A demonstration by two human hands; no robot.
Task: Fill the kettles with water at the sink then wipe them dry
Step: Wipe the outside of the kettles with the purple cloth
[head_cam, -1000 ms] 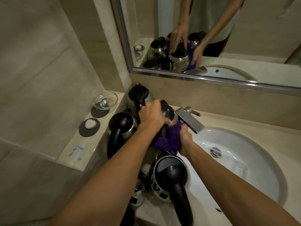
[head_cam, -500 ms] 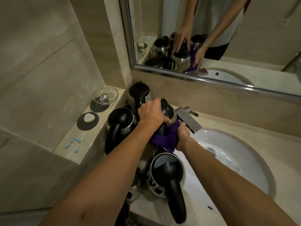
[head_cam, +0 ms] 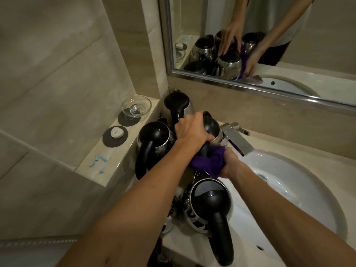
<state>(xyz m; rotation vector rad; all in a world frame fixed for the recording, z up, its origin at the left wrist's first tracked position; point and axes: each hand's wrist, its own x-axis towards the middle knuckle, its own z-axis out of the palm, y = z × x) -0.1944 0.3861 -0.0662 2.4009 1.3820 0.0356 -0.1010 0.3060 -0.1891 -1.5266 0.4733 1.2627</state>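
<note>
- Left hand (head_cam: 189, 130) was clamped over the top and handle of the kettle in hand (head_cam: 211, 129), which stood at the back of the counter just left of the tap (head_cam: 236, 139).
- Right hand (head_cam: 230, 164) gripped a bunched purple cloth (head_cam: 209, 163), pressed against that kettle's near side; wiping step, by the look of it.
- Three more kettles crowded round: front kettle (head_cam: 210, 201) nearest the camera at the sink edge, left kettle (head_cam: 154, 137), rear kettle (head_cam: 176, 103) against the wall.
- Risk: kettles touched or nearly touched, so a hard wipe could knock a neighbour over and spill it if it was full.
- Risk: front kettle sat at the sink (head_cam: 308, 191) rim, right under the right forearm; an elbow drop could tip it into the basin.
- Risk: wet steel plus a one-handed hold could let the kettle twist against the tap.
- Surface: pale stone counter (head_cam: 279, 143), white round basin set in.
- Room: tiled bathroom, mirror (head_cam: 317, 35) above showing both hands; side ledge (head_cam: 107, 151) held a glass dish (head_cam: 136, 106), a soap (head_cam: 115, 132) on a dark coaster, and blue bits (head_cam: 100, 159).
</note>
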